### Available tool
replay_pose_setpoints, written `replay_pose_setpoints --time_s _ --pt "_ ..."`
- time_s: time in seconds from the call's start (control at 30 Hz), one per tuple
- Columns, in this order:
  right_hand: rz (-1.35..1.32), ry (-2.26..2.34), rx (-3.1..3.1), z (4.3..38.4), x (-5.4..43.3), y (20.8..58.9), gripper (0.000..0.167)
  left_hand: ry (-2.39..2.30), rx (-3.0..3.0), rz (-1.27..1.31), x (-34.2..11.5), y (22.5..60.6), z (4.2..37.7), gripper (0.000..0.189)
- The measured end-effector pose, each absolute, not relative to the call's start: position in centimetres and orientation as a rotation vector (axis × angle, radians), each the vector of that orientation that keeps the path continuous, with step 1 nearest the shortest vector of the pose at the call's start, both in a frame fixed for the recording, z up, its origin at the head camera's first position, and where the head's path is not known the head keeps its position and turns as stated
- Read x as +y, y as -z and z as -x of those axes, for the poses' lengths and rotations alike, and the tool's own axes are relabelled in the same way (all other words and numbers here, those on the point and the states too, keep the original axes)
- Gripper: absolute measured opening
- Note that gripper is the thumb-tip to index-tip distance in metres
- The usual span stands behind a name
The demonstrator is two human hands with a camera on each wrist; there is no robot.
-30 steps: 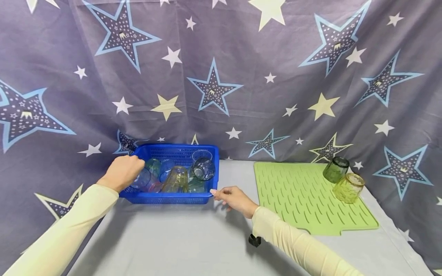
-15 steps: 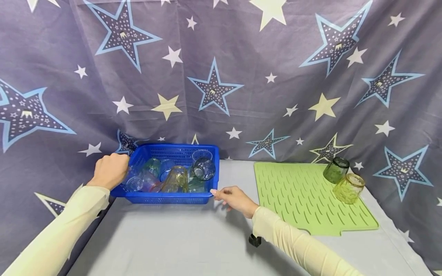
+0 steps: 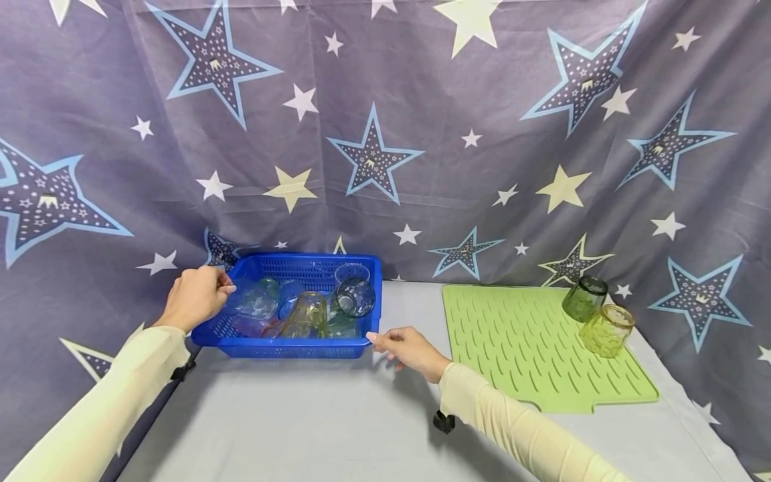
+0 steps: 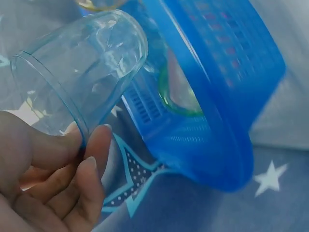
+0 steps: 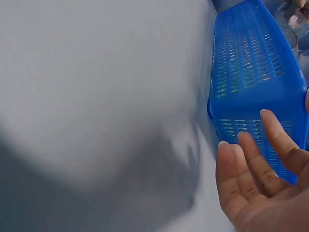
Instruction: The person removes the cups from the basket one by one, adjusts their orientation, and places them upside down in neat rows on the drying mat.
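Glass [image 4: 89,65], pinched only at its rim by the left hand [image 3: 197,296], could, we judge, swivel against the basket [image 3: 271,347], whose near-right corner the loose-fingered right hand [image 3: 411,349] touches.

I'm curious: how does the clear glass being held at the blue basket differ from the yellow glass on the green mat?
Colour: the clear glass is nearly colourless with a faint blue-green tint; the yellow glass is plainly tinted.
Support: the clear glass is pinched at its rim, tilted; the yellow glass stands on the green mat, not held.
Shared: both are see-through drinking glasses.
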State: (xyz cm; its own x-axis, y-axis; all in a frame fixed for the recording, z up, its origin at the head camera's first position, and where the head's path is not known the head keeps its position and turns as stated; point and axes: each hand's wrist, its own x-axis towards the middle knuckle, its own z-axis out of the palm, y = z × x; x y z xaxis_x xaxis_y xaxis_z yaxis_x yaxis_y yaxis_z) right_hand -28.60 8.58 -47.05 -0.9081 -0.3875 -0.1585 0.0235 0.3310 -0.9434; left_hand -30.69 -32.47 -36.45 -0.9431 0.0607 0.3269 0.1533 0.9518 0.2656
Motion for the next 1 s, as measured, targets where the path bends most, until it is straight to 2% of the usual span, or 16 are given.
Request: replay_pose_setpoints --time_s 0.5,1.0 --pt "0.318 1.601 2.252 28.6 8.6 47.1 0.065 0.952 -2.781 0.054 -29.2 36.1 29.7 0.018" --pt "0.322 1.611 2.275 28.3 8.5 46.8 0.059 1.322 -2.791 0.19 -25.6 36.9 29.4 0.018"
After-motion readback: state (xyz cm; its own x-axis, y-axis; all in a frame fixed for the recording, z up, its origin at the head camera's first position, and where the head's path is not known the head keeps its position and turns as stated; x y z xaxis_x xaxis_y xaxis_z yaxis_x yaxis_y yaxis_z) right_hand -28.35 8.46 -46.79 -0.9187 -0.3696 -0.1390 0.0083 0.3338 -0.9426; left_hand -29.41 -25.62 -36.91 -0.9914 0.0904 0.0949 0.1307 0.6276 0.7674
